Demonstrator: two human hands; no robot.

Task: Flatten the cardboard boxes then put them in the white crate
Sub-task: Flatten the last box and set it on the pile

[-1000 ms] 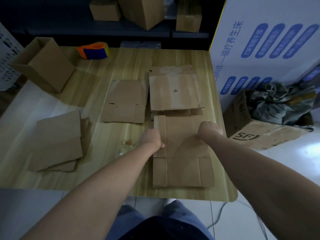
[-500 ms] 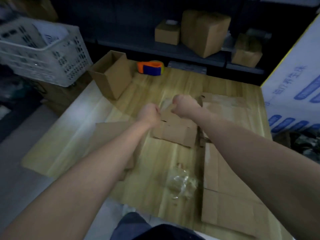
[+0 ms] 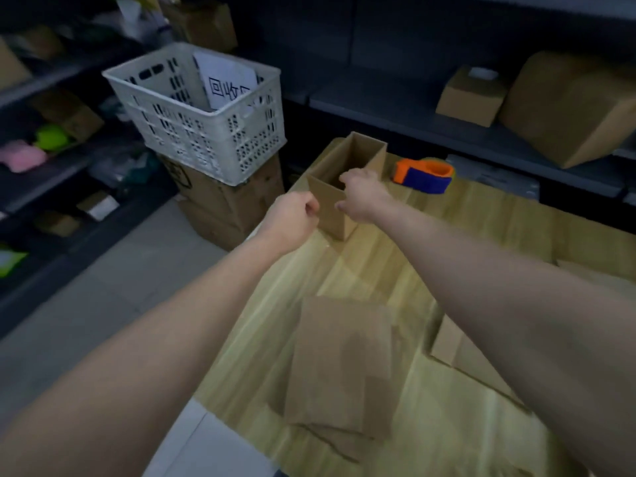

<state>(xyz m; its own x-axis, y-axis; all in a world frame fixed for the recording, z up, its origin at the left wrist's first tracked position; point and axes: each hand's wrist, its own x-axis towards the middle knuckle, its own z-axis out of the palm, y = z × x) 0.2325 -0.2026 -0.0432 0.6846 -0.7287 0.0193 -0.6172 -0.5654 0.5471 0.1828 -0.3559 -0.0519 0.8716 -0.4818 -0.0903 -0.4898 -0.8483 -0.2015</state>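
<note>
An open, upright cardboard box (image 3: 334,220) stands at the table's far left corner. My right hand (image 3: 363,196) is on its near right corner, thumb over the rim and fingers curled on the outer wall. Closed in a fist, my left hand (image 3: 292,218) touches the box's near left edge; a grip there is not visible. The white crate (image 3: 206,132) sits left of the table on a large brown carton (image 3: 229,204), with a printed sheet inside. A flattened box (image 3: 340,359) lies on the table under my arms, another flattened box (image 3: 461,352) at the right.
An orange and blue tape dispenser (image 3: 425,175) sits just right of the upright box. The wooden table (image 3: 378,270) ends close to the crate. Dark shelves behind hold cardboard boxes (image 3: 471,96); shelves on the left hold mixed items. Grey floor lies to the left.
Both hands left the flattened cardboard near me and reached forward and left to the upright open box. My view swung left, bringing the white crate into sight.
</note>
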